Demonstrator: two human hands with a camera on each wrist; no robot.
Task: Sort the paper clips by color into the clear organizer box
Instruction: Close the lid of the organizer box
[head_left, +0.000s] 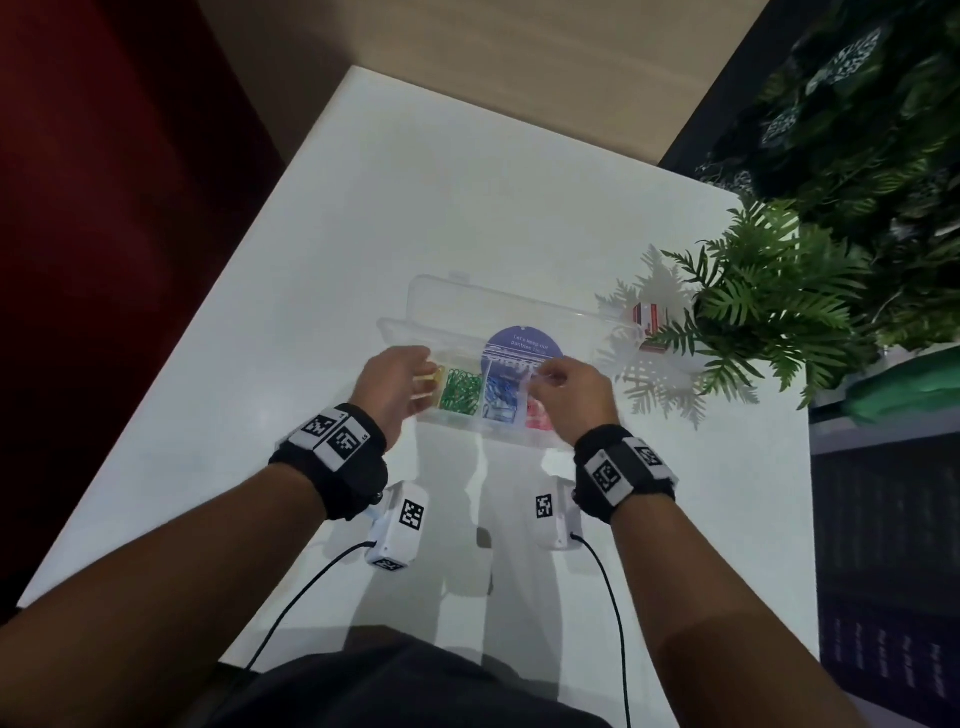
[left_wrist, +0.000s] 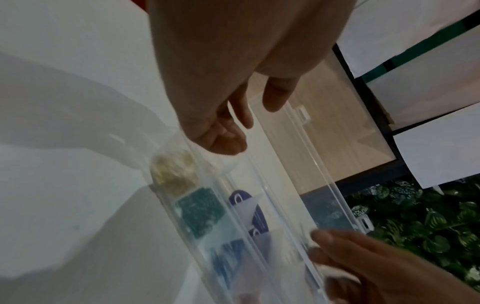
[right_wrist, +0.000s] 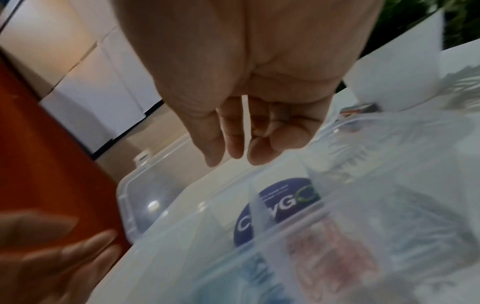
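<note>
The clear organizer box (head_left: 470, 440) sits on the white table (head_left: 322, 322) with its lid (head_left: 467, 301) tipped back. Its front row holds yellow clips (head_left: 434, 383), green clips (head_left: 460, 391), blue clips (head_left: 498, 397) and red clips (head_left: 539, 417), each colour in its own compartment. My left hand (head_left: 418, 366) hovers over the yellow end, fingers loosely curled (left_wrist: 228, 133) and holding nothing. My right hand (head_left: 545, 376) hangs over the blue and red compartments. Its thumb lies near the forefinger (right_wrist: 249, 148), and I see nothing between them. Both wrist views are blurred.
A round purple label (head_left: 524, 345) lies in the box's back row. A fern (head_left: 769, 296) overhangs the table's right side, with a small red and white box (head_left: 647, 319) beneath it. The table's left edge borders a dark red wall (head_left: 104, 208).
</note>
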